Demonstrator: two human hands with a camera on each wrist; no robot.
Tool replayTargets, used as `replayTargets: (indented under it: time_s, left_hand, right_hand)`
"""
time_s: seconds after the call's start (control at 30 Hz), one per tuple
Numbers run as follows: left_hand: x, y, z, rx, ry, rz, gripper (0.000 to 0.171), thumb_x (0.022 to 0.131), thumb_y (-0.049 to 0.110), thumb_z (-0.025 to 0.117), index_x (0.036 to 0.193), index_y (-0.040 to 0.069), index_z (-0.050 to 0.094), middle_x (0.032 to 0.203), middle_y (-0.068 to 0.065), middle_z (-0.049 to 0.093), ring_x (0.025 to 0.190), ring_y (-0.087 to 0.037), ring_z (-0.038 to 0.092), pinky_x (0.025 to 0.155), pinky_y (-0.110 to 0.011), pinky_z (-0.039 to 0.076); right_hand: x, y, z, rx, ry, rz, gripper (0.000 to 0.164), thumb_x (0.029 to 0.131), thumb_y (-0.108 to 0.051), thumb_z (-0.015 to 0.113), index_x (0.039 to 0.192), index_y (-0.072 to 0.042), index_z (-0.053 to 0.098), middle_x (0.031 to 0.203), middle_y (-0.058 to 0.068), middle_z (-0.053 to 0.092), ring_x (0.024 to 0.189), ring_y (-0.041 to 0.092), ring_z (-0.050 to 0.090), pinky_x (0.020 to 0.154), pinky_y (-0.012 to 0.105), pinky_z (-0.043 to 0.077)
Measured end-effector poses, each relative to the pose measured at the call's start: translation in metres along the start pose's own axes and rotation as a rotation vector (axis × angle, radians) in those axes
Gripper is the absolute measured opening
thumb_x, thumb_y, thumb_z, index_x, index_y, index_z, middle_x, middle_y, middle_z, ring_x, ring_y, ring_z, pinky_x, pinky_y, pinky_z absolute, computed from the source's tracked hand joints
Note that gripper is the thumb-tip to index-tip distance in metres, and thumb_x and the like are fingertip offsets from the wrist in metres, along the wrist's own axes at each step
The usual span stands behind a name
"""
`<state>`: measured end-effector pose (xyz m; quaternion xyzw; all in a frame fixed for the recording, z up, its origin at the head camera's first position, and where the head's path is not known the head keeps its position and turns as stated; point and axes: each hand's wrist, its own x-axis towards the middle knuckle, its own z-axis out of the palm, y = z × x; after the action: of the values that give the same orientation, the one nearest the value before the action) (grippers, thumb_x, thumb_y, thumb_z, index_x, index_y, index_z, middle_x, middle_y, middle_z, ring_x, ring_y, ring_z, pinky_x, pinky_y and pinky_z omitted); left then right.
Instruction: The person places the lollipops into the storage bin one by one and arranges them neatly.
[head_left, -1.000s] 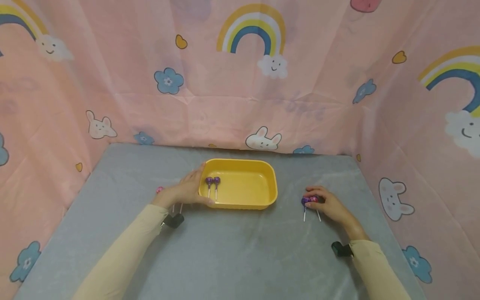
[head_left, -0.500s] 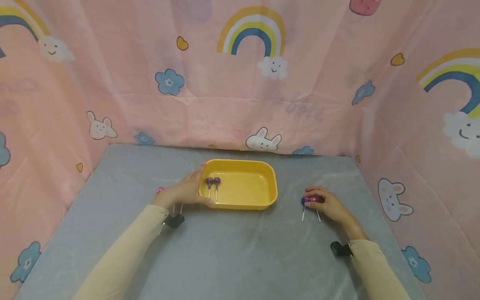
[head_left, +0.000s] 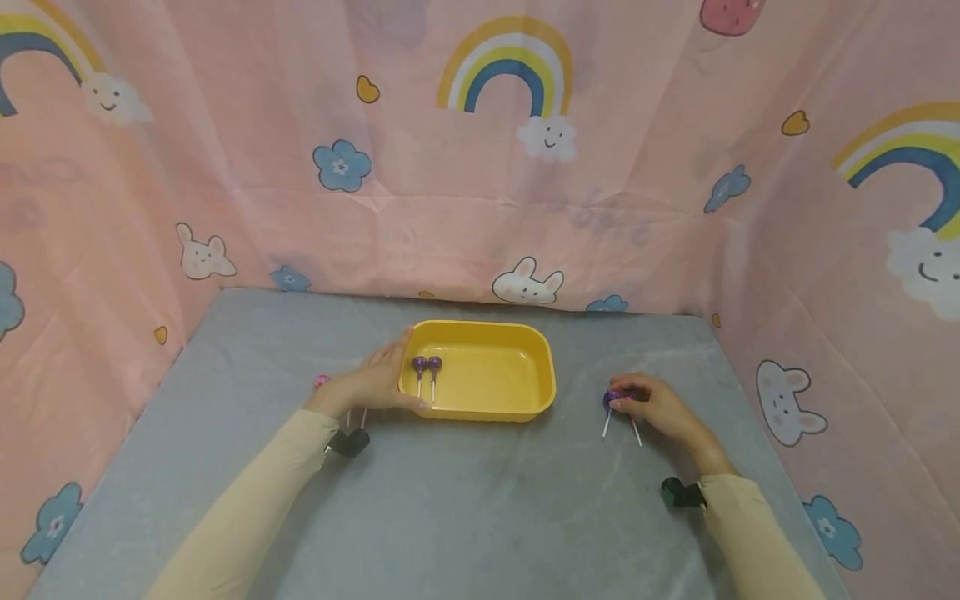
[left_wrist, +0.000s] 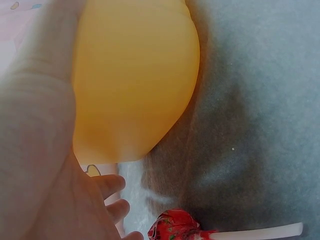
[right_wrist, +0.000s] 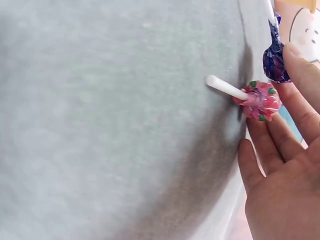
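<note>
My left hand [head_left: 378, 379] holds the left end of a yellow plastic tub [head_left: 534, 407], thumb at its front corner and fingers toward its back. Two purple lollipops [head_left: 427, 364] lie side by side in the tub's left part. On the right, my right hand [head_left: 660, 406] pinches the wrapped head of a purple lollipop [right_wrist: 275, 62] between thumb and forefinger. A pink lollipop [right_wrist: 260, 101] with green spots sits by the other fingers, its white stick pointing away from the palm. In the head view that hand mostly covers the pink head.
Beside my left wrist lie more lollipops, one with a pink head [head_left: 321, 381] and another with a red wrapper [left_wrist: 175, 225]; my forearm partly hides them. A grey cloth [head_left: 480, 508] covers the table. Pink printed curtains [head_left: 420, 225] stand around its back and sides.
The purple lollipop at my right hand has shifted up slightly and its stick has tilted. My right fingers have closed in on it. The left hand and tub stay put.
</note>
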<state>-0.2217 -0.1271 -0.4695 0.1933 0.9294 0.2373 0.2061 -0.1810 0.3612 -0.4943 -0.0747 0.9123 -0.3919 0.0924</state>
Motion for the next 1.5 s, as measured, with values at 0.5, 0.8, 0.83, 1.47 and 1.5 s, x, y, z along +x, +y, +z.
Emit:
replayTargets:
  time_s: [0.5,0.8,0.83,1.47,1.5]
  left_hand:
    - [-0.001,0.004,-0.001,-0.001,0.002,0.006,0.142,0.069,0.071,0.076,0.157,0.014,-0.019,0.167,-0.020,0.006,0.154,-0.043,0.011,0.125,-0.058,0.013]
    - [-0.002,0.005,-0.002,-0.002,0.002,0.008,0.142,0.069,0.070,0.076,0.157,0.012,-0.018,0.167,-0.021,0.008,0.153,-0.044,0.012,0.125,-0.058,0.013]
    - [-0.001,0.005,-0.002,-0.003,0.001,0.006,0.142,0.069,0.070,0.077,0.157,0.012,-0.018,0.167,-0.021,0.008,0.153,-0.044,0.012,0.125,-0.058,0.013]
    - [-0.003,0.004,-0.003,-0.024,0.013,0.021,0.142,0.068,0.069,0.078,0.158,0.010,-0.015,0.166,-0.022,0.008,0.153,-0.045,0.012,0.124,-0.061,0.015]
    - [-0.003,0.004,-0.003,-0.024,0.013,0.020,0.141,0.068,0.069,0.078,0.158,0.010,-0.015,0.166,-0.022,0.009,0.153,-0.045,0.013,0.124,-0.061,0.015]
  right_hand:
    - [0.004,-0.009,-0.009,-0.044,-0.050,0.051,0.039,0.094,-0.032,0.068,0.122,-0.006,0.065,0.128,0.019,0.064,0.122,0.039,0.060,0.088,0.029,0.050]
    - [0.007,-0.018,-0.016,-0.054,-0.064,0.055,0.042,0.093,-0.035,0.068,0.123,-0.005,0.064,0.125,0.020,0.066,0.118,0.040,0.062,0.087,0.036,0.055]
    - [0.008,-0.020,-0.017,-0.053,-0.066,0.051,0.042,0.093,-0.034,0.068,0.123,-0.005,0.064,0.126,0.021,0.066,0.119,0.041,0.062,0.088,0.039,0.056]
    - [0.021,-0.057,-0.024,-0.137,-0.077,0.020,0.043,0.095,-0.035,0.066,0.127,-0.007,0.063,0.132,0.017,0.063,0.129,0.040,0.052,0.111,0.061,0.040]
    - [0.022,-0.059,-0.024,-0.138,-0.081,0.026,0.043,0.095,-0.036,0.065,0.127,-0.007,0.063,0.132,0.017,0.063,0.130,0.040,0.052,0.111,0.061,0.040]
